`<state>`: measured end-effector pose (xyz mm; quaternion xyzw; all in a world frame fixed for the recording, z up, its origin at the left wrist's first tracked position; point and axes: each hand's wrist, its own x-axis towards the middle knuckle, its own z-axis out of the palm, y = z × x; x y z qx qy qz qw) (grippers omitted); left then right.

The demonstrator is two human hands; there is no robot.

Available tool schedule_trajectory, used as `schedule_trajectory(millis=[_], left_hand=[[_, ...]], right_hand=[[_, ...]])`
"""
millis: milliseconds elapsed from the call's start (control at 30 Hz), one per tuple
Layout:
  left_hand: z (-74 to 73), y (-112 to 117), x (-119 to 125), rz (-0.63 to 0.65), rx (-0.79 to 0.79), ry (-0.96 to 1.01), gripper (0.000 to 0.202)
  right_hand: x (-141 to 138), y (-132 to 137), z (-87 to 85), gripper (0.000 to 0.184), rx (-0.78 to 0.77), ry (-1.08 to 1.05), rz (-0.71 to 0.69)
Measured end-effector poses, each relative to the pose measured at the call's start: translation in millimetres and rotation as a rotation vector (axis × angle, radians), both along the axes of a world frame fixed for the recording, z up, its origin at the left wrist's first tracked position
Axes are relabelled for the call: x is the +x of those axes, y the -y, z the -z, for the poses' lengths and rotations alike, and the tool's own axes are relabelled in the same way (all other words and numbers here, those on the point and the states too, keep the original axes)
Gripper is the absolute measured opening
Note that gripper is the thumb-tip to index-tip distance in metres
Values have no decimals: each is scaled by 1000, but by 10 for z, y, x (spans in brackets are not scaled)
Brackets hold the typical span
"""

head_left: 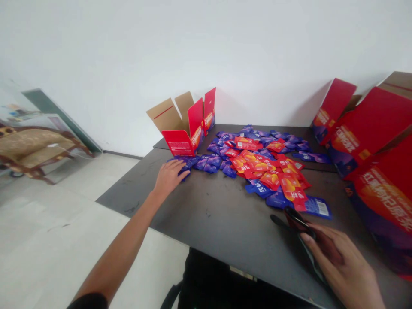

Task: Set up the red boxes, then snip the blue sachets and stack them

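Observation:
My left hand [169,178] lies flat on the near edge of a spread of blue-purple sachets [206,163], fingers apart and touching them. Red-and-orange sachets [264,167] lie heaped in the middle of the blue ones on a dark tabletop [225,223]. My right hand [341,266] is at the lower right, closed around a dark flat object with a red side [298,221]. That object is too blurred to name. It sits just below the nearest sachets, and the hand hides part of it.
An open red-and-cardboard carton [183,128] stands at the table's far left corner. Large red cartons [370,128] crowd the right side. A white wall [128,56] rises behind, a wooden chair [35,148] stands at left, and the table's edge drops to a pale floor [64,231].

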<state>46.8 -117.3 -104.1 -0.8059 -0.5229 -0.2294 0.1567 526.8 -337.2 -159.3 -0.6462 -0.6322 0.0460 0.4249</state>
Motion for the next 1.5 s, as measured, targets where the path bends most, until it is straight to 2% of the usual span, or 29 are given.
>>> schedule_trajectory(millis=[100, 167, 267, 367, 500, 633, 933, 1133, 1333, 1500], left_hand=[[37, 366, 388, 160, 44, 74, 30], [103, 595, 683, 262, 20, 80, 26], [204, 699, 1078, 268, -59, 7, 23], [235, 465, 1336, 198, -69, -63, 21], [206, 42, 1504, 205, -63, -143, 30], [225, -146, 1616, 221, -62, -237, 33], [260, -375, 1685, 319, -66, -338, 28], [234, -356, 1578, 370, -42, -304, 31], [90, -130, 1350, 408, -8, -244, 37], [-168, 369, 1111, 414, 8, -201, 39]], right_hand=[[-40, -5, -41, 43, 6, 5, -9], [-55, -6, -59, 42, 12, 6, -17], [-64, -5, -68, 40, 21, 2, -15], [-62, -6, -63, 37, 31, 2, -24], [-54, -9, -58, 32, 43, -6, -46], [-60, -22, -65, 31, 43, -20, -67], [-84, -29, -71, 30, 42, -52, -78], [-84, -33, -104, 29, 33, -50, -100], [-84, -36, -117, 30, 18, -60, -106], [-77, -17, -104, 30, 5, -76, -93]])
